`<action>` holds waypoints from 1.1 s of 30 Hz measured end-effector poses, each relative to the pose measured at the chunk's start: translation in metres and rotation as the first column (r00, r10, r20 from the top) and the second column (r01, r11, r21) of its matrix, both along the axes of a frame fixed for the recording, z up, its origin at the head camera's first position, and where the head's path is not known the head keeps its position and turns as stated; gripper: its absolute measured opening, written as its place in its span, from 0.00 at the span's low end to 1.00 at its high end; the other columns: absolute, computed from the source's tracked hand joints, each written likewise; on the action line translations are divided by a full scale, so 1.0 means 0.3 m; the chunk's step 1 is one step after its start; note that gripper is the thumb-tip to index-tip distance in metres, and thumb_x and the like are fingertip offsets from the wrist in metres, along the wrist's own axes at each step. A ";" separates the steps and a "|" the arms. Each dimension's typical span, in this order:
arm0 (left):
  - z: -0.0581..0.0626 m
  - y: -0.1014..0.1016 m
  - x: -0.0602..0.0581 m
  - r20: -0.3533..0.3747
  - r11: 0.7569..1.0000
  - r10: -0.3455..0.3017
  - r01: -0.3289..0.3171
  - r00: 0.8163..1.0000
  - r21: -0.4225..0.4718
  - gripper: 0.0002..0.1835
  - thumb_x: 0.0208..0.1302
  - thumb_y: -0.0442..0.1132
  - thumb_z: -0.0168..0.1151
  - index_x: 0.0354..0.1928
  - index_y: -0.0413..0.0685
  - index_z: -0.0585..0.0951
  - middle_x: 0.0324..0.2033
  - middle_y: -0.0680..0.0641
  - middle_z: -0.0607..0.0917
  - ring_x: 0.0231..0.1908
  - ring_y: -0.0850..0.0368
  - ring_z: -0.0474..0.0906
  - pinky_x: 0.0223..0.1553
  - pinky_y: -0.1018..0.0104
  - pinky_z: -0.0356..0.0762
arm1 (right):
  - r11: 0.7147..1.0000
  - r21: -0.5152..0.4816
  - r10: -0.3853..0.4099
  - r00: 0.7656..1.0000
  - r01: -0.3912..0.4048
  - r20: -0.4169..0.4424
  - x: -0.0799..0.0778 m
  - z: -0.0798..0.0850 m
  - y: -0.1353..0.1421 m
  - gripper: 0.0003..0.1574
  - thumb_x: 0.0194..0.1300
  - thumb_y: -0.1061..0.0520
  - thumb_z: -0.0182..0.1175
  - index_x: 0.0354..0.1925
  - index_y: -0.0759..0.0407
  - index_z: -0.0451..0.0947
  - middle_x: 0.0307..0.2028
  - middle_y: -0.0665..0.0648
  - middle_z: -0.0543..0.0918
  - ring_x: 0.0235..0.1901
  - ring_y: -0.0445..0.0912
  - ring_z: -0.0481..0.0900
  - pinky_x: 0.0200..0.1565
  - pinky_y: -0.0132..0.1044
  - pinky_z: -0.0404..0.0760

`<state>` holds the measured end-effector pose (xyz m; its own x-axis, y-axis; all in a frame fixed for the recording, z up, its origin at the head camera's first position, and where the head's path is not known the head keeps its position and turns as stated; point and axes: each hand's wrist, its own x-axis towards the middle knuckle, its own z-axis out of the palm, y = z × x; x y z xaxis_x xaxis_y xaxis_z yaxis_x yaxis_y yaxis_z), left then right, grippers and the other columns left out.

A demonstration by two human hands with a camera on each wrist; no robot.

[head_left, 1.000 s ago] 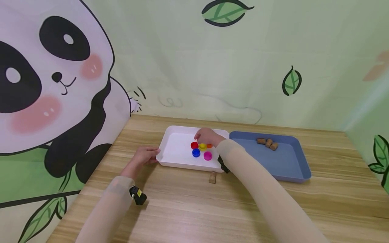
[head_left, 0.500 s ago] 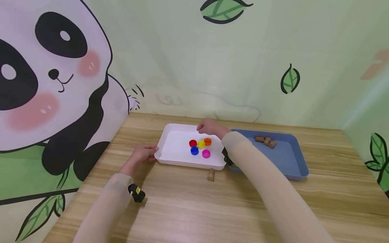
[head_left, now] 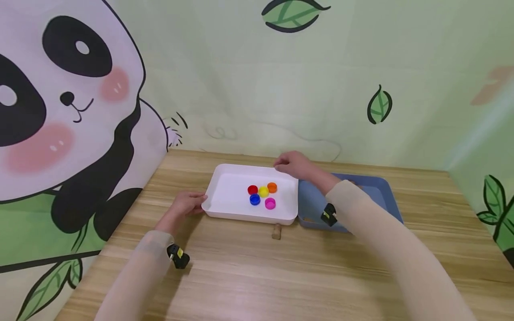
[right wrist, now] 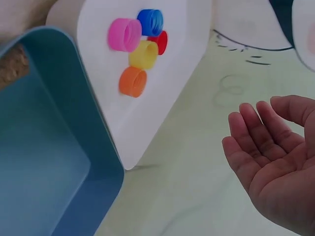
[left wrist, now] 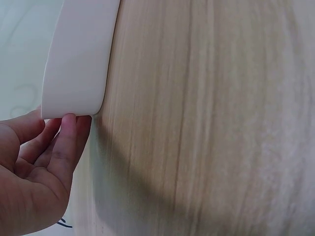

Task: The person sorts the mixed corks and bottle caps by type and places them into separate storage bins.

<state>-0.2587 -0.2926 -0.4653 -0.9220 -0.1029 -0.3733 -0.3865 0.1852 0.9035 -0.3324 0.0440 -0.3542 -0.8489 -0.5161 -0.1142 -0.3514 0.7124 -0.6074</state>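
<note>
My left hand [head_left: 186, 203] is at the left end of the white tray [head_left: 225, 191]. In the left wrist view its thumb is at the rim and its fingertips press the outer end wall. My right hand [head_left: 296, 165] hovers near the white tray's back right corner, fingers loosely bent and holding nothing in the right wrist view. Inside the white tray are small plastic bottle caps: a red cap [head_left: 252, 190], a yellow cap [head_left: 263, 192], an orange cap [head_left: 272, 187], a blue cap [head_left: 254, 199] and a pink cap [head_left: 270, 203].
A blue tray [head_left: 371, 183] stands right against the white one, partly hidden by my right forearm. A cork [right wrist: 14, 68] lies in it. Another cork [head_left: 276, 232] lies on the wooden table [head_left: 237, 272] before the white tray. A panda-printed backdrop [head_left: 241, 89] rises behind.
My right hand has left the caps, moving back and to the right toward the blue tray. The orange cap now shows fully. My left hand stays at the white tray.
</note>
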 end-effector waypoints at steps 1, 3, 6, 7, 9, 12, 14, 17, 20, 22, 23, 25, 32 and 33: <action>0.001 0.000 0.001 0.004 1.000 0.000 0.000 1.000 -0.003 0.26 0.75 0.32 0.56 0.68 0.21 0.68 0.31 0.55 0.84 0.28 0.71 0.79 0.34 0.78 0.85 | 1.000 -0.003 0.010 1.000 -0.010 -0.004 0.015 0.006 0.011 0.19 0.77 0.58 0.55 0.59 0.66 0.80 0.55 0.67 0.84 0.52 0.57 0.79 0.60 0.47 0.83; 0.003 0.001 0.002 0.012 1.000 0.000 0.000 1.000 -0.007 0.26 0.76 0.32 0.56 0.68 0.22 0.68 0.33 0.54 0.85 0.29 0.70 0.79 0.34 0.78 0.85 | 0.999 -0.013 0.031 0.999 -0.031 -0.013 0.048 0.014 0.032 0.19 0.77 0.58 0.55 0.58 0.66 0.81 0.54 0.67 0.85 0.51 0.57 0.80 0.59 0.47 0.84; 0.009 0.004 0.003 0.018 1.000 0.005 -0.005 1.000 -0.015 0.26 0.76 0.33 0.56 0.69 0.23 0.68 0.34 0.52 0.85 0.28 0.70 0.79 0.35 0.78 0.85 | 0.997 -0.039 0.065 0.997 -0.066 -0.035 0.100 0.015 0.060 0.18 0.76 0.58 0.56 0.57 0.66 0.81 0.53 0.66 0.86 0.50 0.56 0.82 0.57 0.46 0.85; 0.011 0.005 0.003 0.018 1.000 0.005 -0.005 1.000 -0.017 0.26 0.76 0.33 0.56 0.69 0.23 0.68 0.34 0.52 0.85 0.28 0.70 0.79 0.35 0.77 0.85 | 0.995 -0.054 0.078 0.996 -0.080 -0.040 0.118 0.014 0.068 0.18 0.76 0.58 0.57 0.57 0.66 0.81 0.52 0.66 0.86 0.49 0.56 0.82 0.57 0.46 0.85; 0.014 0.007 0.004 0.018 1.000 0.006 -0.006 1.000 -0.019 0.27 0.76 0.33 0.57 0.69 0.23 0.68 0.34 0.52 0.86 0.28 0.70 0.79 0.35 0.77 0.85 | 0.992 -0.080 0.090 0.995 -0.093 -0.044 0.150 0.007 0.083 0.17 0.76 0.58 0.57 0.56 0.66 0.82 0.51 0.65 0.87 0.48 0.55 0.83 0.55 0.46 0.86; 0.014 0.008 0.005 0.010 1.000 0.000 0.000 1.000 -0.013 0.27 0.75 0.33 0.56 0.69 0.22 0.67 0.32 0.53 0.85 0.28 0.70 0.79 0.34 0.77 0.85 | 0.989 -0.108 0.095 0.995 -0.097 -0.022 0.198 -0.008 0.105 0.17 0.76 0.58 0.57 0.56 0.67 0.82 0.50 0.66 0.87 0.47 0.53 0.83 0.54 0.45 0.86; 0.008 0.008 0.004 0.005 1.000 -0.002 0.002 1.000 -0.008 0.26 0.75 0.32 0.56 0.69 0.21 0.67 0.31 0.54 0.84 0.28 0.70 0.79 0.34 0.78 0.85 | 0.989 -0.118 0.083 0.997 -0.083 -0.008 0.224 -0.028 0.119 0.17 0.76 0.58 0.57 0.56 0.66 0.82 0.50 0.65 0.87 0.47 0.52 0.83 0.54 0.45 0.86; -0.001 0.008 0.003 0.003 1.000 -0.003 0.003 1.000 -0.008 0.26 0.75 0.32 0.56 0.68 0.21 0.68 0.32 0.53 0.85 0.28 0.70 0.79 0.33 0.78 0.85 | 0.986 -0.149 0.074 0.997 -0.074 -0.008 0.264 -0.061 0.138 0.16 0.75 0.59 0.58 0.54 0.66 0.82 0.49 0.65 0.88 0.47 0.52 0.84 0.53 0.44 0.86; 0.001 0.009 0.001 0.014 1.000 0.004 -0.004 1.000 -0.013 0.26 0.75 0.33 0.57 0.69 0.22 0.68 0.35 0.50 0.85 0.28 0.70 0.79 0.34 0.78 0.85 | 0.981 -0.180 0.067 0.998 -0.068 -0.014 0.303 -0.095 0.155 0.15 0.73 0.59 0.60 0.53 0.66 0.83 0.46 0.64 0.88 0.45 0.49 0.83 0.49 0.38 0.85; 0.007 0.011 -0.001 0.018 1.000 0.014 -0.013 1.000 -0.012 0.26 0.75 0.33 0.57 0.69 0.23 0.68 0.37 0.49 0.86 0.28 0.70 0.79 0.35 0.78 0.85 | 0.978 -0.200 0.066 0.998 -0.065 -0.004 0.329 -0.116 0.164 0.15 0.73 0.60 0.60 0.53 0.67 0.83 0.46 0.65 0.89 0.42 0.47 0.82 0.45 0.34 0.83; 0.009 0.011 -0.002 0.019 1.000 0.019 -0.018 1.000 -0.010 0.27 0.75 0.33 0.57 0.69 0.24 0.68 0.39 0.47 0.86 0.28 0.70 0.79 0.35 0.77 0.85 | 0.977 -0.205 0.064 0.998 -0.061 0.004 0.341 -0.127 0.167 0.15 0.73 0.60 0.60 0.53 0.68 0.83 0.45 0.65 0.89 0.41 0.46 0.82 0.43 0.33 0.82; 0.013 0.013 -0.004 0.019 1.000 0.021 -0.021 1.000 -0.010 0.27 0.76 0.34 0.57 0.70 0.25 0.68 0.43 0.44 0.86 0.29 0.70 0.80 0.36 0.77 0.86 | 0.976 -0.207 0.065 0.998 -0.060 0.014 0.363 -0.152 0.171 0.16 0.72 0.60 0.60 0.53 0.69 0.83 0.45 0.65 0.89 0.40 0.46 0.82 0.42 0.31 0.82; 0.017 0.011 0.002 0.037 0.999 0.022 -0.020 0.999 -0.042 0.26 0.76 0.35 0.57 0.69 0.25 0.69 0.48 0.40 0.85 0.29 0.69 0.80 0.36 0.77 0.86 | 0.991 -0.109 0.078 0.997 -0.078 -0.001 0.412 -0.255 0.160 0.20 0.72 0.63 0.59 0.58 0.71 0.81 0.48 0.66 0.89 0.43 0.50 0.87 0.46 0.37 0.88; 0.017 0.011 0.003 0.039 0.999 0.022 -0.020 0.999 -0.044 0.26 0.76 0.35 0.57 0.69 0.25 0.70 0.48 0.41 0.85 0.29 0.69 0.80 0.37 0.77 0.86 | 0.993 -0.090 0.077 0.997 -0.077 -0.006 0.418 -0.266 0.156 0.20 0.71 0.63 0.60 0.58 0.71 0.81 0.48 0.66 0.88 0.43 0.51 0.87 0.46 0.38 0.88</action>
